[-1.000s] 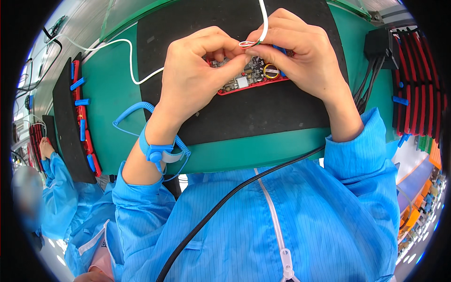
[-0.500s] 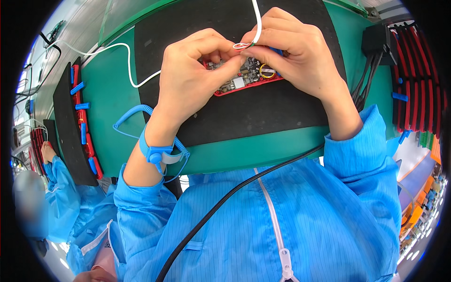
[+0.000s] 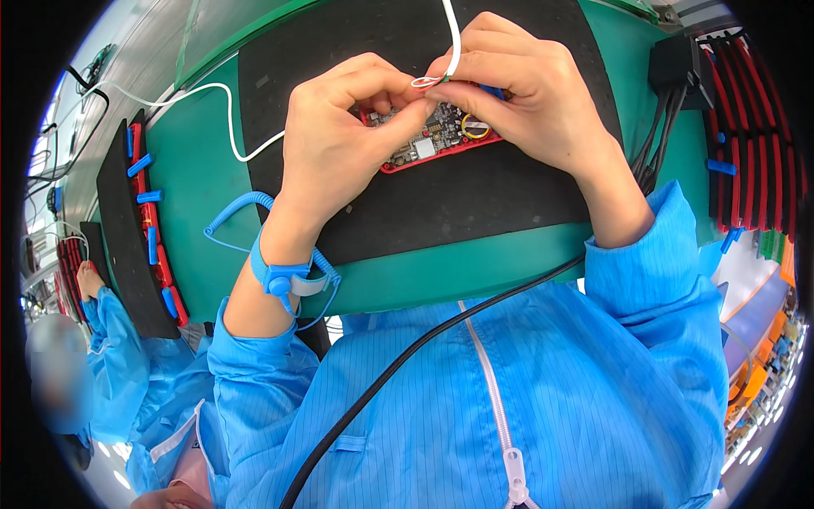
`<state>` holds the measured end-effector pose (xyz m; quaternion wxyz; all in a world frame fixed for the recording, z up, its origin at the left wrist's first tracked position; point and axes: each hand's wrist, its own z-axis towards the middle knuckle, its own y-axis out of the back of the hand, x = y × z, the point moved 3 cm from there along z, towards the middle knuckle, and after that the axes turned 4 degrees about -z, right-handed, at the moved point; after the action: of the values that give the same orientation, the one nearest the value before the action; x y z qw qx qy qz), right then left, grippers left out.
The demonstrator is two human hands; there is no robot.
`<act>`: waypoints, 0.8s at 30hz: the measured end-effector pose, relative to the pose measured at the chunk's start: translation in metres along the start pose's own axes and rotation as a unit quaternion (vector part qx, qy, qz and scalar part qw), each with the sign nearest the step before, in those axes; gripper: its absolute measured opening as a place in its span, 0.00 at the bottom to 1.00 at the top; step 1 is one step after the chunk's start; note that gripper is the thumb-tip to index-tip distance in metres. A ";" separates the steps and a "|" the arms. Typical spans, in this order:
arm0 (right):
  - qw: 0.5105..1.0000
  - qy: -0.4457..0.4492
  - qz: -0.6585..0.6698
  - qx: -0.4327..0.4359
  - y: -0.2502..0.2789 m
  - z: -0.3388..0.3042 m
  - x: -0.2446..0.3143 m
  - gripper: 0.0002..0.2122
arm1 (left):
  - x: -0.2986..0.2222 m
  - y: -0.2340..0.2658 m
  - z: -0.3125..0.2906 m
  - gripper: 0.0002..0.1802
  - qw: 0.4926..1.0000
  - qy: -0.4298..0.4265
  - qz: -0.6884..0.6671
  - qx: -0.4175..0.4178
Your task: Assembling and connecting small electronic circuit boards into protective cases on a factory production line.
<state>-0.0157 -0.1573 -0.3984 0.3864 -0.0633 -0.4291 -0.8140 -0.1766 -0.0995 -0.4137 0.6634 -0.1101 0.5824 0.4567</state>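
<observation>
Above a circuit board [image 3: 445, 130] in a red frame, both my hands pinch the bared end of a white cable [image 3: 453, 38]. Thin coloured wires [image 3: 426, 82] fan out from its sheath between my fingertips. My right hand [image 3: 526, 93] is closed on the cable where the sheath stops. With thumb and forefinger pressed together, my left hand [image 3: 348, 127] grips the wire ends. The board lies on a black mat [image 3: 475, 199], partly hidden under my hands; a round coin cell [image 3: 475, 127] and a blue connector show on it.
A blue wrist strap [image 3: 284, 280] with a coiled cord circles my left wrist. Racks of red-edged boards [image 3: 755, 144] stand right, beside a black box [image 3: 678, 72] with cables. At left is another black rack [image 3: 136, 229]. A co-worker's hand [image 3: 89, 280] is far left. A black cable [image 3: 407, 356] crosses my front.
The view has shifted slightly, and the cable and both hands appear a little further left. My grip on the wires looks the same.
</observation>
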 end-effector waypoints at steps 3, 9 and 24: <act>1.000 -0.004 -0.001 -0.002 0.000 -0.001 0.001 0.07 | 0.001 0.000 0.000 0.05 1.000 -0.002 0.004 -0.002; 0.999 0.029 0.021 -0.014 0.001 0.001 0.001 0.06 | 0.002 0.002 -0.001 0.05 1.000 -0.005 0.006 -0.001; 0.998 0.050 0.038 -0.031 0.001 0.003 0.003 0.06 | 0.005 0.002 0.000 0.05 1.000 -0.014 -0.001 -0.026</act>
<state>-0.0176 -0.1573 -0.3948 0.4361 -0.0512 -0.3812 -0.8136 -0.1786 -0.0959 -0.4167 0.6688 -0.1214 0.5606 0.4729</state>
